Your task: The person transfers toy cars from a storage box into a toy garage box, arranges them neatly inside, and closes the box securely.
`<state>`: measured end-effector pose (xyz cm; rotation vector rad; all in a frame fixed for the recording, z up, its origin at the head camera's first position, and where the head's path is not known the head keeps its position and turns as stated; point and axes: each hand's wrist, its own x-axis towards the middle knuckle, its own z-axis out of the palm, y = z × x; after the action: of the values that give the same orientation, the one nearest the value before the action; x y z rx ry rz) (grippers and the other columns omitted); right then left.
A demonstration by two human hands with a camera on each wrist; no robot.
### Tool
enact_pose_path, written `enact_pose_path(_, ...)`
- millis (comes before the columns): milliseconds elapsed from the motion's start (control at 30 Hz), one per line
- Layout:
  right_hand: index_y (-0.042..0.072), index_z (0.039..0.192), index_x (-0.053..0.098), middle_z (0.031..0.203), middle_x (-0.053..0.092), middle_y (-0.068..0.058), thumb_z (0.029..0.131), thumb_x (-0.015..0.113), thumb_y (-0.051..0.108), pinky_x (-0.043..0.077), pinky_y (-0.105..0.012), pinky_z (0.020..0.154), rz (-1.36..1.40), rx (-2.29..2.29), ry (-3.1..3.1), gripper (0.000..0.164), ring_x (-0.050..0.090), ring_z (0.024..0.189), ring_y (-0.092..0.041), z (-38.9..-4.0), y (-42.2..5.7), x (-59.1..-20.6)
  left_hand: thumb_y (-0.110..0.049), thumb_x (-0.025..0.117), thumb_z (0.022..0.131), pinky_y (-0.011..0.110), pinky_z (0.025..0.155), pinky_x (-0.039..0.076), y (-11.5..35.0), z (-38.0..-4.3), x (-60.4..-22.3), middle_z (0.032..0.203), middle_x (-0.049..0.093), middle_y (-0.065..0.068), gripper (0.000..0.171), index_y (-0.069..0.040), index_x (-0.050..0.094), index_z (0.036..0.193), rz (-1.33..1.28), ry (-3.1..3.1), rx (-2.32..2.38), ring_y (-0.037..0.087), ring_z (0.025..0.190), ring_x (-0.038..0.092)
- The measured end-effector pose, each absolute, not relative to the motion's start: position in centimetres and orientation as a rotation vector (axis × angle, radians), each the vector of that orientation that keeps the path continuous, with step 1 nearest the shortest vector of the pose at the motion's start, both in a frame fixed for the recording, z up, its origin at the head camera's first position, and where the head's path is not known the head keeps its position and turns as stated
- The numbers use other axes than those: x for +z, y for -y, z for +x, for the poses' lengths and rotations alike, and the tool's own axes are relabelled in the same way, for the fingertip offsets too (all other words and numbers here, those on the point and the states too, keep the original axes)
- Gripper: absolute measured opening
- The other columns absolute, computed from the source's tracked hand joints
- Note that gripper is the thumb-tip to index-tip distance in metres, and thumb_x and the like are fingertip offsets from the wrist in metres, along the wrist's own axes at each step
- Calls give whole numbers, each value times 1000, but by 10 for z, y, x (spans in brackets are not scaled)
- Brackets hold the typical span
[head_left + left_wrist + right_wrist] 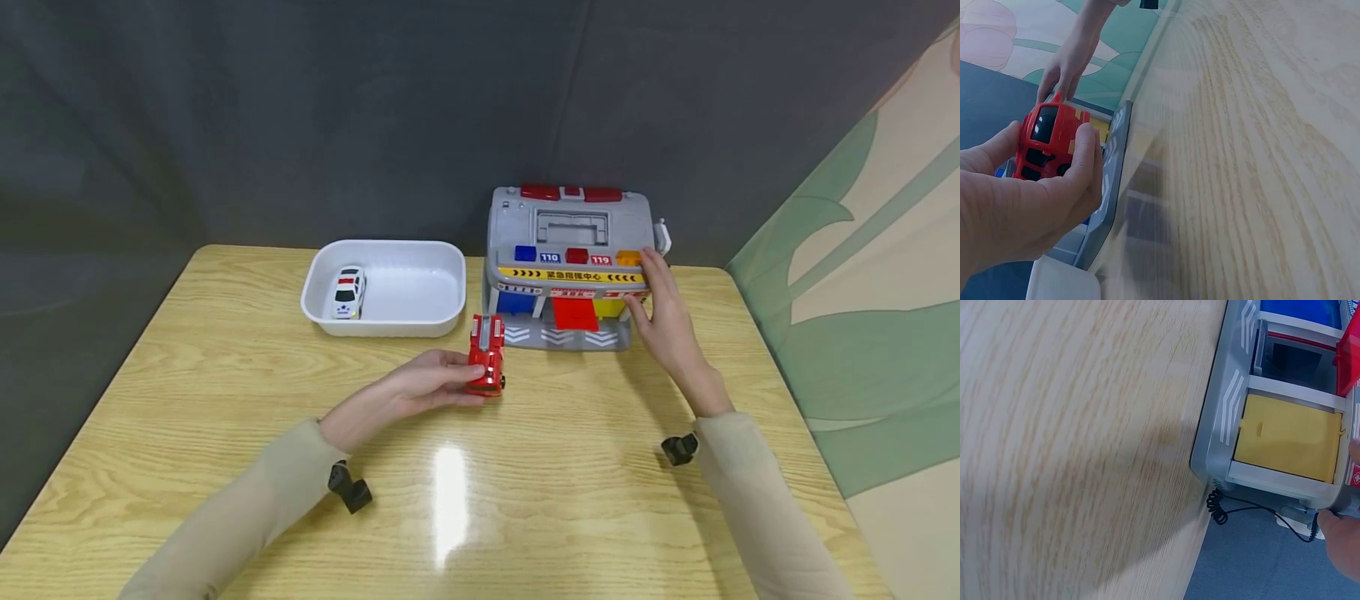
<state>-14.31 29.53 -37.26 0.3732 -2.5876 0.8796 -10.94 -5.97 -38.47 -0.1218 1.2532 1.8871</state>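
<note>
Left hand pinches truck by its sides, good hold; likely light, stiff, slick! Right hand grips far-right garage.

The table bears a white tub and toy station.

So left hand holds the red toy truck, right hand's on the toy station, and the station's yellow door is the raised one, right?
Wrong door: the yellow door is closed; the red door is raised, as the right wrist view shows. The rest stands.
</note>
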Motion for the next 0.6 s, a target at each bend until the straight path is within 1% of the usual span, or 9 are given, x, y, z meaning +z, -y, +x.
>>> enact_pose_path(133,-3,149,27,156,23,-16,92,61,-2,27,-48,111,371,876,2586,65,26,140,-33,-143,-296,-372,2,53,97,43,94,49,52,-111,-388,130,51,30,44,15,36,135,-133,-1267,1897,36,114,58)
enact_pose_path(333,-4,148,28,156,23,-18,92,61,-3,26,-48,111,367,880,2590,65,24,140,-34,-141,-296,-374,2,55,95,43,93,49,39,-113,-397,125,54,29,44,15,36,133,-153,-1271,1881,35,109,60)
enact_pose_path(600,-3,148,28,155,23,-17,92,61,-1,26,-45,112,373,874,2580,65,25,140,-32,-142,-295,-374,4,58,94,42,91,51,17,-116,-414,112,62,23,34,14,47,124,-122,-1251,1848,31,99,65)
